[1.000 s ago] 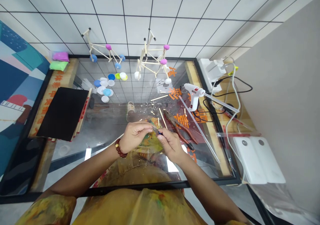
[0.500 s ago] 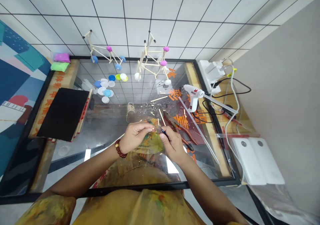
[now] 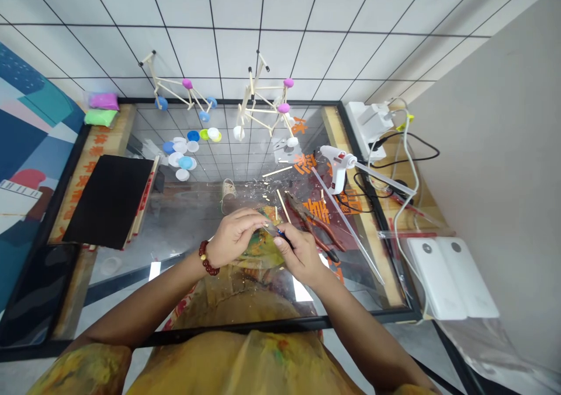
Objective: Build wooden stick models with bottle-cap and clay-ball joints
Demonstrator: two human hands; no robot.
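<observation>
You're in what looks like a small craft workspace; whether home or studio, I can't tell. Beyond your left hand (image 3: 236, 236) lie loose caps (image 3: 184, 162); ahead of both hands, a stick model (image 3: 263, 111) and wood scraps (image 3: 277, 172). Pliers (image 3: 298, 209) lie just beside your right hand (image 3: 300, 255), with a glue gun (image 3: 339, 174) farther out to the right.

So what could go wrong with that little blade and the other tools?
The small blade in the right hand is very near the left hand's fingertips, so a slip might cut them. The right hand could also bump the pliers lying close by. I can't tell if the glue gun is hot; if so, its tip could burn someone.
</observation>
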